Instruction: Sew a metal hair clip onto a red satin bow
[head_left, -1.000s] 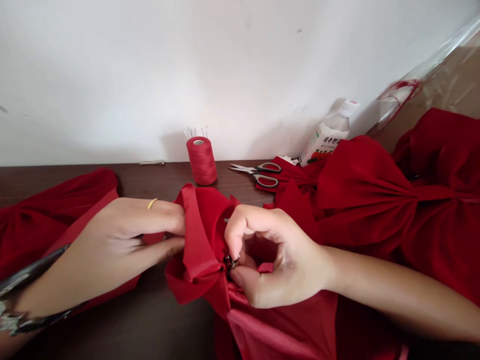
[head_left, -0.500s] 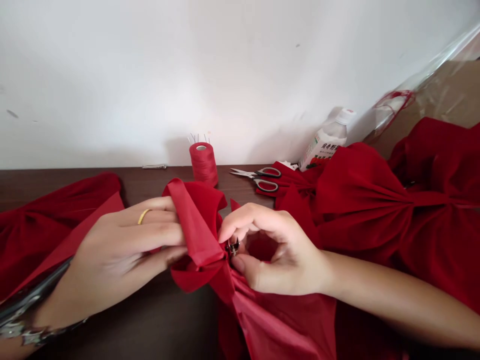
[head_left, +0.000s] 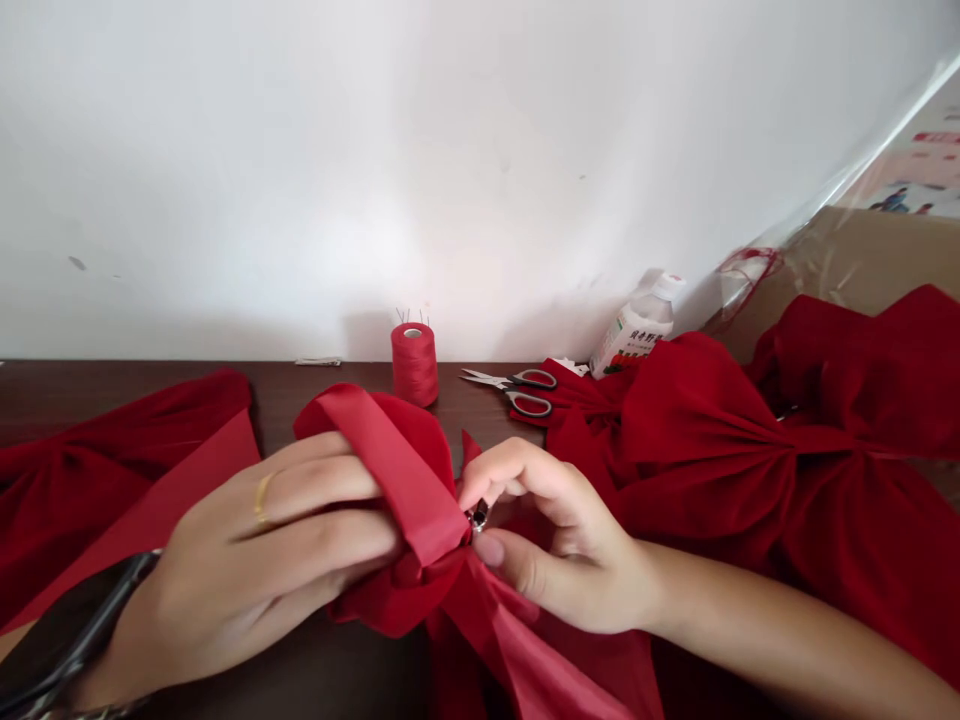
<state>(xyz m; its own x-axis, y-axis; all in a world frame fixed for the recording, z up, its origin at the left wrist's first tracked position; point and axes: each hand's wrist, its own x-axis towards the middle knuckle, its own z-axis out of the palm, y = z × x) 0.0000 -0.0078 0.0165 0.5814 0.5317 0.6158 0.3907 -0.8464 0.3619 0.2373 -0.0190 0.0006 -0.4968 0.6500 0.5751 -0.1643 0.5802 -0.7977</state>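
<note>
A small metal fitting [head_left: 478, 516] is pinched between the forefinger and thumb of the right hand [head_left: 570, 560], its dark and silver surface left partly visible between the fingers [head_left: 517, 480]. The fingers are nearly closed, and the exact shape of the fitting is hidden by them. The fitting is set into the fold of a red satin band [head_left: 397, 480], whose end is bunched against the fingertips. That band and the red fabric [head_left: 405, 600] below it are gripped from the other side by the left hand [head_left: 262, 540], its fingers [head_left: 330, 485] curled firmly over the cloth. A gold ring [head_left: 261, 498] is worn on one of them, and a dark band [head_left: 75, 625] is seen at the wrist.

Beyond the fingertips, a spool of red thread [head_left: 414, 365] stands upright on the brown bench [head_left: 322, 400], with pins [head_left: 409, 316] stuck in its top. Black-handled scissors [head_left: 521, 390] are laid just to the right of the spool, and a plastic bottle [head_left: 634, 335] is stood behind them. Gathered red cloth [head_left: 705, 450] is heaped to the right of the right hand, and more [head_left: 97, 470] lies to the left of the left hand.
</note>
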